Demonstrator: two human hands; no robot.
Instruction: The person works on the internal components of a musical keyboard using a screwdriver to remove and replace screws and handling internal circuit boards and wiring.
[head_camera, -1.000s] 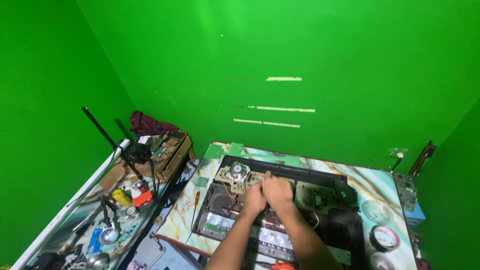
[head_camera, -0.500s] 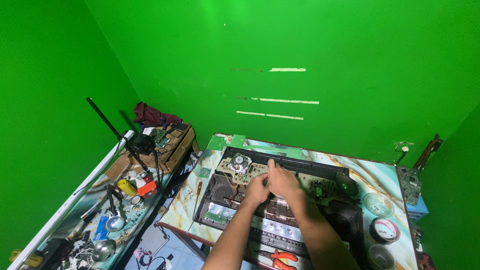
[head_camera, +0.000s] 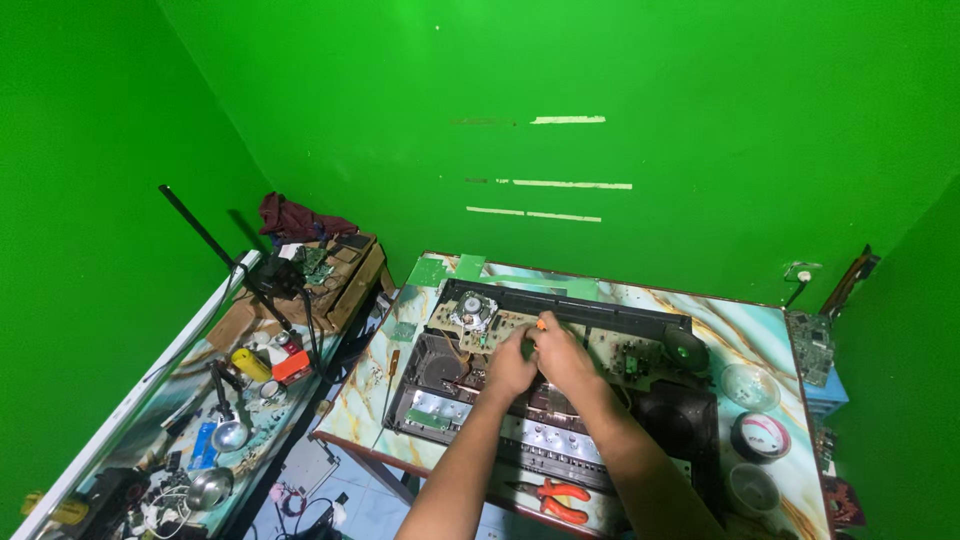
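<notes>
1. Left hand (head_camera: 510, 368) and right hand (head_camera: 562, 355): fingers curled narrow, together gripping an orange-tipped tool (head_camera: 541, 324).
2. Circuit board (head_camera: 500, 330) lies directly under the fingertips.
3. Risk: a slipping tip may gouge board tracks.

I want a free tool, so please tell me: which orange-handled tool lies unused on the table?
The orange-handled pliers, lying at the table's near edge; the other orange-handled tool is at the hands.
</notes>
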